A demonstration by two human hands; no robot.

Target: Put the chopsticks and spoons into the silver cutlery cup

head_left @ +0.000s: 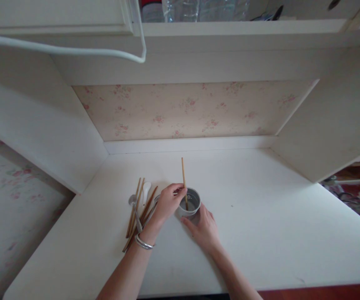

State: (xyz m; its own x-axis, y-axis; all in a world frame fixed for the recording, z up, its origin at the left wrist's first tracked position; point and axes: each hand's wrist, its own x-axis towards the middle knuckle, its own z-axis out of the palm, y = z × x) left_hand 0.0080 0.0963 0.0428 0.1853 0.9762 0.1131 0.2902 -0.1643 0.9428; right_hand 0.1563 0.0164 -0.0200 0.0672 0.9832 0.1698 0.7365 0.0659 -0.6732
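My left hand (168, 203) pinches a single wooden chopstick (183, 177) and holds it upright, its lower end inside a small grey metal cup (195, 206) with holes in its bottom. My right hand (203, 227) rests on the white counter against the near side of the cup, fingers curled round its wall. A silver bangle (143, 243) sits on my left wrist. To the left of the cup lies a heap of several wooden chopsticks (136, 210) mixed with a metal spoon (133, 203) and a white spoon (146, 189).
The white counter (261, 225) sits in a recess with a floral back panel (192, 110) and white side walls. A cupboard shelf above holds bottles (198, 9). A white rail (73, 51) hangs at the upper left. Clutter shows past the right wall.
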